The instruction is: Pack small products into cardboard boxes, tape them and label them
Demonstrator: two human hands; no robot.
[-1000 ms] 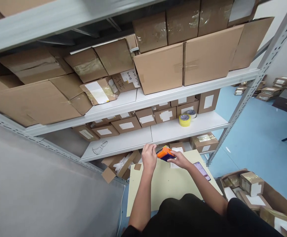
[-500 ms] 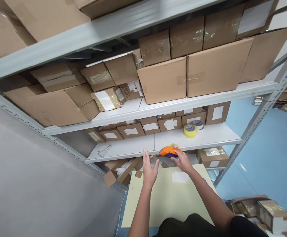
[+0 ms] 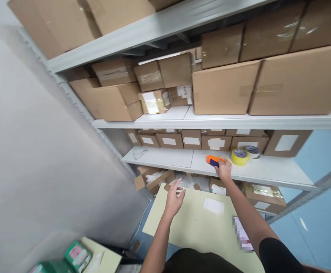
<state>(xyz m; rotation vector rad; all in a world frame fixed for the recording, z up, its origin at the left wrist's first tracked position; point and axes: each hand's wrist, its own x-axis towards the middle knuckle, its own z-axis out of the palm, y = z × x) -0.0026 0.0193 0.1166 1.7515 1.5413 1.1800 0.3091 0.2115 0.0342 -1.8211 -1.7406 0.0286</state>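
My right hand (image 3: pixel 224 169) is closed on an orange and dark-blue tape dispenser (image 3: pixel 212 159), at the white middle shelf (image 3: pixel 171 158). Whether the dispenser rests on the board I cannot tell. Just right of it sit a yellow tape roll (image 3: pixel 240 157) and a pale tape roll (image 3: pixel 252 151). My left hand (image 3: pixel 174 199) hovers over the cream table (image 3: pixel 194 231), its fingers loosely bent and apart, with nothing in them. On that table lie a white paper (image 3: pixel 213 206) and a partly blurred phone-like screen (image 3: pixel 243 234).
Labelled cartons (image 3: pixel 169 140) line the back of the middle shelf, and glasses (image 3: pixel 140 154) lie at its left end. Larger cartons (image 3: pixel 225 89) fill the shelf above. An open carton (image 3: pixel 154 179) stands below. Green containers (image 3: pixel 78 256) are at lower left, beside the grey wall (image 3: pixel 54 170).
My right hand has moved forward with the tape dispenser, from the shelf's front edge to over its board. My left hand is slightly lower. The view has swung left.
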